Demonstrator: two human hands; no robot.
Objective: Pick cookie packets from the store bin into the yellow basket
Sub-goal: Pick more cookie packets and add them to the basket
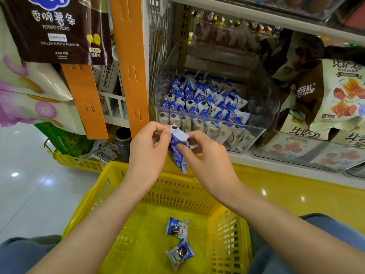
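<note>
Two hands hold one cookie packet (178,160) between them. The left hand (149,153) pinches the white, crinkled end at the top of the packet with its thumb and a finger, and its other fingers are curled in. The right hand (207,156) holds the blue middle of the same packet with its fingertips (182,147). Neither hand is spread open.

I think the packet is very light. Its wrapper looks thin and shiny, so it may feel slippery and make a crinkly sound. It bends easily, but the cookie inside is probably hard and could crack if it is squeezed. The best place to hold it looks like the flat sealed end, where there is no cookie. A soft hold on the sides should be fine too.

The packet hangs down from the left fingers, right between the two hands. It is just in front of the clear store bin (264,107) and above the far edge of the yellow basket (88,200).

Many packets in the bin (201,101) stand in neat rows behind the hands. Down on the basket floor lie one dropped packet (176,227) and a second dropped packet (180,253). They are near each other and well below the hands.
</note>
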